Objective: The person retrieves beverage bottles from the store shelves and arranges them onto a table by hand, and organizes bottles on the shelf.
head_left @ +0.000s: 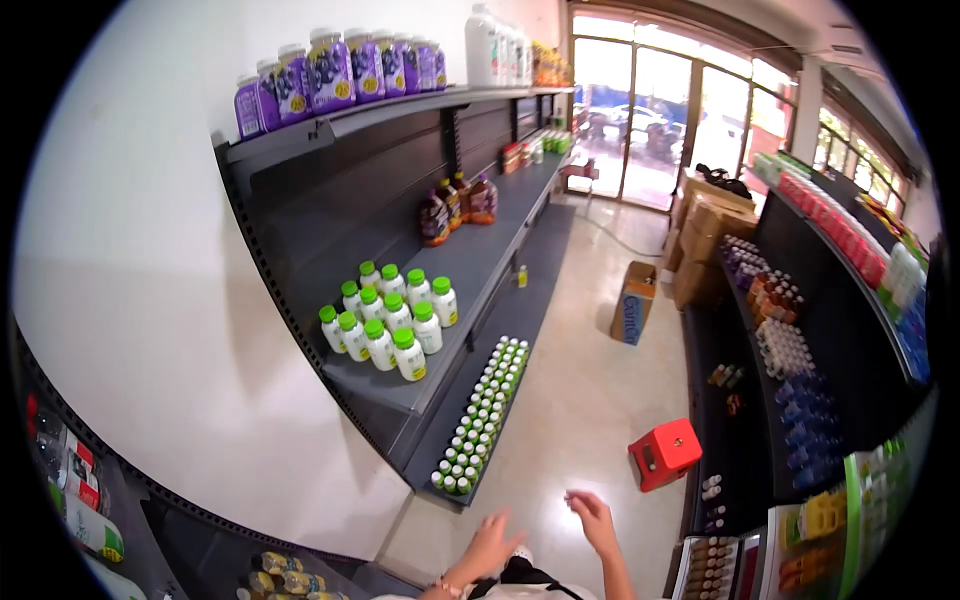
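Note:
Low in the view, my left hand (486, 546) is raised in front of my body, its fingers loosely apart and holding nothing. To its right, my right hand (592, 515) hovers over the floor, also without anything in it, thumb and fingers spread. Neither hand touches a shelf. Nearest to the left one are rows of small white-capped bottles (480, 420) on the bottom shelf. Above them, a group of white bottles with green caps (397, 318) stands at the near end of the middle shelf. A red stool (666, 454) is beyond my right hand.
Purple-labelled bottles (331, 72) line the top of the left shelving unit (400, 385); dark juice bottles (434, 218) stand farther along. An open carton (634, 303) sits in the aisle. Stacked boxes (712, 225) and stocked right-hand shelves (740, 400) border it. Glass doors (655, 120) close the far end.

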`<state>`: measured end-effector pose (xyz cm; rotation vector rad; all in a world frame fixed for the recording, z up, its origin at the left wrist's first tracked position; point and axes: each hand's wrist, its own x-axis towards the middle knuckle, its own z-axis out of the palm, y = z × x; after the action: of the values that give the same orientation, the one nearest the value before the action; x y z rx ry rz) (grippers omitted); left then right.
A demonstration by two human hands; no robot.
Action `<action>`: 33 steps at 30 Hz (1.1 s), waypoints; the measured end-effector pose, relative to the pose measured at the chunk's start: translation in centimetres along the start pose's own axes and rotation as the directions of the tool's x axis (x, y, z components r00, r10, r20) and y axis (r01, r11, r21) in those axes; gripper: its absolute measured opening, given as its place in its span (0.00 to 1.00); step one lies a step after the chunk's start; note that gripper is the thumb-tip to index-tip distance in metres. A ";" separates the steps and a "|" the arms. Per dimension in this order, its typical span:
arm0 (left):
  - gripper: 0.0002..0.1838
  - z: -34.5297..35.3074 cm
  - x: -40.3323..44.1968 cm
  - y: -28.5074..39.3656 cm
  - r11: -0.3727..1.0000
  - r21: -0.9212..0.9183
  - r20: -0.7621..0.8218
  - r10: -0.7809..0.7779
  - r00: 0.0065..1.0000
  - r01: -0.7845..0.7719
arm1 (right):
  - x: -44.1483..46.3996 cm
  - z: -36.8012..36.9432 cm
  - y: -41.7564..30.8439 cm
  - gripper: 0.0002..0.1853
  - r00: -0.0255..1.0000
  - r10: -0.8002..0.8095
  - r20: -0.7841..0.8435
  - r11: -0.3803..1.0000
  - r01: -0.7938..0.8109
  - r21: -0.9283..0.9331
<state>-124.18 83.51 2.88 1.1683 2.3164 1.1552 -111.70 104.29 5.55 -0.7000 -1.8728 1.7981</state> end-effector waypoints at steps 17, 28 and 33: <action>0.33 -17.9 24.6 3.7 0.504 -0.804 -0.517 -0.330 0.790 -0.315 | 39.0 19.6 -15.2 0.29 0.715 -0.221 0.664 0.957 0.029 0.287; 0.42 -32.3 37.0 1.9 0.656 -0.672 -0.726 -0.491 0.481 -0.344 | 51.3 33.2 -23.5 0.37 0.505 0.003 0.863 0.926 -0.327 0.189; 0.23 -39.4 43.3 -9.7 0.227 -0.936 -0.321 -0.861 0.393 -0.269 | 55.7 44.0 -22.0 0.43 0.305 0.249 0.919 0.955 -0.234 -0.181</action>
<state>-178.86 93.02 23.93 -0.7242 1.3414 2.6923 -183.74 105.35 23.91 0.2522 -2.5380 2.7642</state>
